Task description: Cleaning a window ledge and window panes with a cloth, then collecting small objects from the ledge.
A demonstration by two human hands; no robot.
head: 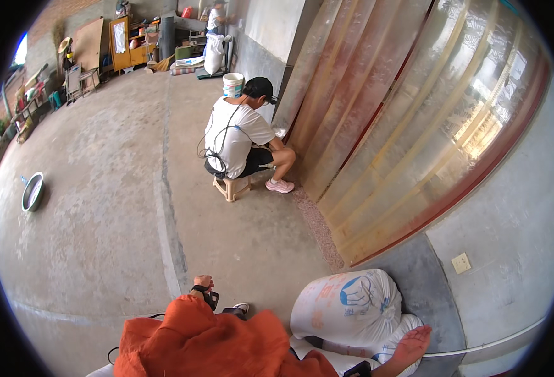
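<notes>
My left hand [203,281], with a black strap and device at the wrist, is held low in front of my orange top, its fingers curled; whether it holds anything is unclear. On the right, my right hand [414,342] lies palm up with its fingers apart and nothing in it. It is over or against the lower white woven sack [406,325]; contact is hard to tell. A larger, tied white woven sack [343,301] with blue and orange print rests on top, just above and left of that hand. One of my shoes [242,307] shows beside my left hand.
Ahead, a person [237,134] in a black cap sits on a plastic stool [231,188], facing the strip curtain [376,141]. A white bucket [233,85] stands behind them. A basin [32,192] lies on the concrete floor at left. Another person [215,19] is by a filled sack at the back.
</notes>
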